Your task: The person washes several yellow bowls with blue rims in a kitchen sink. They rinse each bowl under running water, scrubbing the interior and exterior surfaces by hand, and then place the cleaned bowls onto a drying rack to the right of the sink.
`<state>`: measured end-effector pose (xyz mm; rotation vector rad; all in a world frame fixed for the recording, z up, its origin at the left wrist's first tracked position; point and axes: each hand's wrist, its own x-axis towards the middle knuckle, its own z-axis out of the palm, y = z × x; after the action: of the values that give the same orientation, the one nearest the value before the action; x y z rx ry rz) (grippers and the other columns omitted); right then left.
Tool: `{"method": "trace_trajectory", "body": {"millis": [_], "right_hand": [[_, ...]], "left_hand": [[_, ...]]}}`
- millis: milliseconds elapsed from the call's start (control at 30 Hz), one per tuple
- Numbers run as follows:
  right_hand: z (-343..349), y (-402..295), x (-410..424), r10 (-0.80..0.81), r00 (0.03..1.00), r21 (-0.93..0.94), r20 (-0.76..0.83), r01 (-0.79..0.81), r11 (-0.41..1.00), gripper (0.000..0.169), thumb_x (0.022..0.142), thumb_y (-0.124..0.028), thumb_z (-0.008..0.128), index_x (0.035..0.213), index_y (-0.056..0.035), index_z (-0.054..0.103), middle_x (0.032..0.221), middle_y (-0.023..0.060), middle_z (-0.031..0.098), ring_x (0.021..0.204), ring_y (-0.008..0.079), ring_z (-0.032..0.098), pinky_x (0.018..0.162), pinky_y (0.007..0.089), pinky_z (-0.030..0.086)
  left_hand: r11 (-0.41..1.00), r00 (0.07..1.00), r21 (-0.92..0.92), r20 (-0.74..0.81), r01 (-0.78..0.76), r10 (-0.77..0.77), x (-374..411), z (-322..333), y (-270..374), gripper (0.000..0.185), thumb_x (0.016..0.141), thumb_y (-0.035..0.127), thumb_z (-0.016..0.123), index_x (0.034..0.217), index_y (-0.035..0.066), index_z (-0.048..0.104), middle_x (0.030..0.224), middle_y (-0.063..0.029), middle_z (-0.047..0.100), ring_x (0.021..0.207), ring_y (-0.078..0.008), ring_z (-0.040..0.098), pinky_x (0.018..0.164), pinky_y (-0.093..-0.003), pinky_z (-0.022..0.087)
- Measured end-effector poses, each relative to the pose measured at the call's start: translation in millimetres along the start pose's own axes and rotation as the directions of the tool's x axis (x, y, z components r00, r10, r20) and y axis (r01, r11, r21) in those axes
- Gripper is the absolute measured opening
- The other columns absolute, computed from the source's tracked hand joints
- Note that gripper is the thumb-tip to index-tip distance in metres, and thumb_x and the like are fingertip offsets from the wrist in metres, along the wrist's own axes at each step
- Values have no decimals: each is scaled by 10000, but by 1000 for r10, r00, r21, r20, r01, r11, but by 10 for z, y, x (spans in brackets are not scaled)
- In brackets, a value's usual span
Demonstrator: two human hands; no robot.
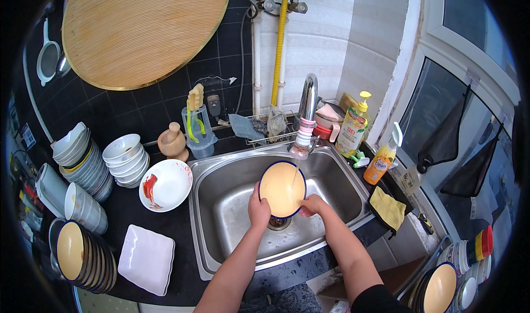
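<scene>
My left hand (259, 210) grips the left side of a cream-yellow bowl (282, 188) with a dark blue rim, tilted above the stainless steel sink (227, 230). At the bowl's lower right edge is my right hand (313, 205), its fingers partly hidden; whether it grips the rim or only touches it is unclear. A thin stream of water falls into the bowl from the faucet (308, 101), whose nozzle is pink and white. Below the bowl, the sink drain (278, 223) is partly covered by it.
Left of the sink stand a white bowl with red marks (166, 185), white square plates (146, 259), stacked white bowls (126, 159) and stacked cream bowls (71, 251). Right are a pump bottle (351, 130), an orange spray bottle (379, 164) and a yellow cloth (387, 208). More bowls (439, 288) sit lower right.
</scene>
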<state>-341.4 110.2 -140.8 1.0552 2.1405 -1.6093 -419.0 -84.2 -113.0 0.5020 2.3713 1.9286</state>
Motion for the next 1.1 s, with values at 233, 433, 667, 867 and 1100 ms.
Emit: {"method": "trace_trajectory", "body": {"millis": [233, 433, 667, 867, 1100], "right_hand": [[-36, -54, -1, -177, 917, 34, -357, 202, 979, 287, 751, -191, 584, 929, 33, 560, 787, 117, 612, 613, 192, 610, 475, 298, 520], [-75, -40, -8, 19, 949, 411, -316, 119, 904, 285, 747, -151, 597, 945, 43, 533, 841, 129, 591, 666, 242, 611, 494, 314, 537], [-171, 26, 67, -2, 936, 680, -351, 256, 687, 221, 788, -100, 563, 965, -4, 471, 918, 135, 564, 738, 264, 603, 566, 334, 548], [-152, 9, 75, -72, 908, 667, -413, 355, 655, 195, 793, -106, 561, 945, -10, 486, 882, 116, 573, 724, 231, 605, 577, 317, 544], [-30, -170, -101, -212, 883, 370, -419, 379, 848, 172, 774, -127, 579, 875, 12, 576, 784, 81, 603, 649, 171, 606, 536, 294, 537]], "left_hand": [[970, 996, -226, 41, 88, -81, 40, 41, -106, 537, 707, -82, 319, 1208, 64, 448, 1134, -161, 528, 1038, -282, 511, 895, -316, 372], [974, 968, 30, 119, -226, 221, -41, -32, 176, 510, 756, -57, 389, 1235, 115, 431, 1125, -153, 524, 1003, -313, 485, 896, -344, 355], [910, 882, -51, 231, -411, 411, -92, 57, 225, 484, 782, 0, 492, 1247, 111, 415, 1187, -134, 488, 1013, -297, 458, 903, -345, 339], [898, 885, -30, 156, -439, 438, -88, 77, 240, 459, 809, 9, 454, 1252, 122, 415, 1215, -125, 469, 1016, -280, 443, 895, -336, 340], [983, 997, -166, -22, -74, 72, 39, 31, 43, 388, 846, 29, 387, 1212, 131, 463, 1003, -191, 552, 930, -270, 486, 849, -347, 371]]}}
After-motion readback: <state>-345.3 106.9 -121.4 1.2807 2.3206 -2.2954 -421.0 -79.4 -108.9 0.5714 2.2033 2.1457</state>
